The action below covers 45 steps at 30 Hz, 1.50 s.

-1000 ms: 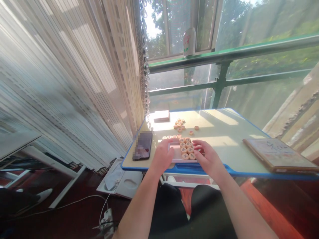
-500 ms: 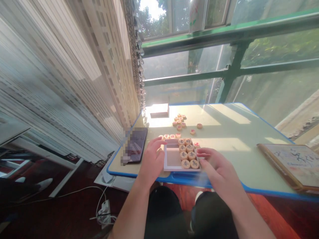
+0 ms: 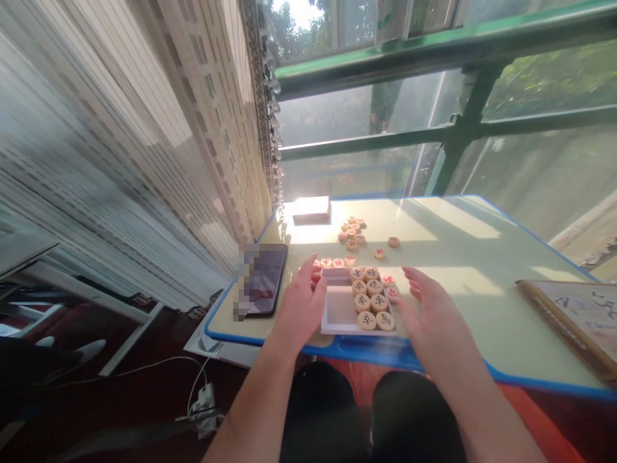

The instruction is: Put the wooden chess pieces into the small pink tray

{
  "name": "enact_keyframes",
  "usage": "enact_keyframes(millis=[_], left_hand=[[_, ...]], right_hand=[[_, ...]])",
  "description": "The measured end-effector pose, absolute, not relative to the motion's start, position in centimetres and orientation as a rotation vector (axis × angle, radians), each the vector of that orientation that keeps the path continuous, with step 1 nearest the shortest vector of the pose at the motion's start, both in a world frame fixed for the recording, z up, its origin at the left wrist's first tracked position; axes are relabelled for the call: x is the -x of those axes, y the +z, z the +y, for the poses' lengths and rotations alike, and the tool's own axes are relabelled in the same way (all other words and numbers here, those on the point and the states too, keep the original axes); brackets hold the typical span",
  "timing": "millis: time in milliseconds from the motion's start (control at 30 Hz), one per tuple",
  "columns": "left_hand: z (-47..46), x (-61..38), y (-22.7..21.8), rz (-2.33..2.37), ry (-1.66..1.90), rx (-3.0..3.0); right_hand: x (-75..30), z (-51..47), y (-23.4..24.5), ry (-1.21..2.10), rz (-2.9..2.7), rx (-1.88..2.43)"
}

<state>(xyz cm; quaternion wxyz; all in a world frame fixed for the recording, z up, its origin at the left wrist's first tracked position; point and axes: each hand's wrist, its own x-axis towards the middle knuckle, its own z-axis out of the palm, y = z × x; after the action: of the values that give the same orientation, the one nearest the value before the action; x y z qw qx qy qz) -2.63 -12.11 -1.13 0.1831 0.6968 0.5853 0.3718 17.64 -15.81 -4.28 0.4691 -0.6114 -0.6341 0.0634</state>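
A shallow white box (image 3: 339, 316) lies at the table's near edge, with wooden Chinese chess pieces (image 3: 370, 302) marked in black packed in two columns on its right side. Its left part shows bare bottom. My left hand (image 3: 303, 305) is against or close beside the box's left wall, its fingers stretched forward and not wrapped round anything. To the right, my right hand (image 3: 431, 312) is open, fingers apart, its thumb close to a red-marked piece (image 3: 392, 294) outside the box. Another row of red-marked pieces (image 3: 338, 263) lies just beyond the box's far wall.
More chess pieces (image 3: 351, 231) lie clustered farther back on the table (image 3: 463, 257). A white box (image 3: 311, 209) is at the far left. A dark tablet (image 3: 267, 280) rests at the left edge, a wood-framed board (image 3: 573, 321) at the right. A curtain (image 3: 207, 128) hangs on the left.
My right hand has moved off the box's right wall and opened, uncovering a red-marked piece there. My left hand's fingers have straightened beside the left wall. The view has shifted slightly.
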Motion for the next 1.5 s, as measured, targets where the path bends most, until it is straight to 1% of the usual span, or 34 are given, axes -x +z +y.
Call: enact_keyframes(millis=[100,167,300,367,433,567,667,800,867,1067,1267,1433,1500], left_hand=[[-11.4,2.0,-0.8,1.743,0.899,-2.211],[-11.1,1.5,-0.4,1.804,0.783,-2.307],[-10.7,0.5,-0.2,1.839,0.61,-2.428],[-10.7,0.2,-0.3,1.865,0.624,-2.415],[-10.7,0.1,-0.5,1.903,0.699,-2.348],[-10.9,0.3,-0.9,1.898,0.888,-2.225],[-11.0,0.4,-0.9,1.862,0.931,-2.189],[-10.9,0.6,-0.9,1.831,0.94,-2.154],[-10.9,0.6,-1.0,1.823,0.954,-2.145],[-11.1,0.5,-0.9,1.807,0.946,-2.144],[-10.9,0.5,-1.0,1.806,0.953,-2.16],[-10.9,0.5,-1.0,1.814,0.93,-2.162],[-11.0,0.5,-0.9,1.808,0.933,-2.159]], right_hand=[[-19.3,-14.4,-3.6,0.117,-1.943,1.459],[-20.5,-13.3,-2.9,0.105,-2.088,1.428],[-22.3,-10.5,-1.2,0.077,-2.189,1.437],[-22.8,-8.9,0.1,0.113,-2.257,1.469],[-23.1,-7.3,1.5,0.278,-2.365,1.506],[-22.9,-5.5,3.6,0.377,-2.401,1.381],[-22.4,-5.1,3.6,0.551,-2.23,1.346],[-22.1,-5.0,2.2,0.724,-2.073,1.411],[-22.3,-4.9,1.5,0.711,-2.084,1.427],[-22.7,-4.6,1.2,0.514,-2.198,1.385],[-22.6,-5.4,2.1,0.582,-2.255,1.287],[-21.9,-6.4,3.1,0.767,-2.348,1.163],[-21.8,-6.2,3.0,0.763,-2.363,1.19]])
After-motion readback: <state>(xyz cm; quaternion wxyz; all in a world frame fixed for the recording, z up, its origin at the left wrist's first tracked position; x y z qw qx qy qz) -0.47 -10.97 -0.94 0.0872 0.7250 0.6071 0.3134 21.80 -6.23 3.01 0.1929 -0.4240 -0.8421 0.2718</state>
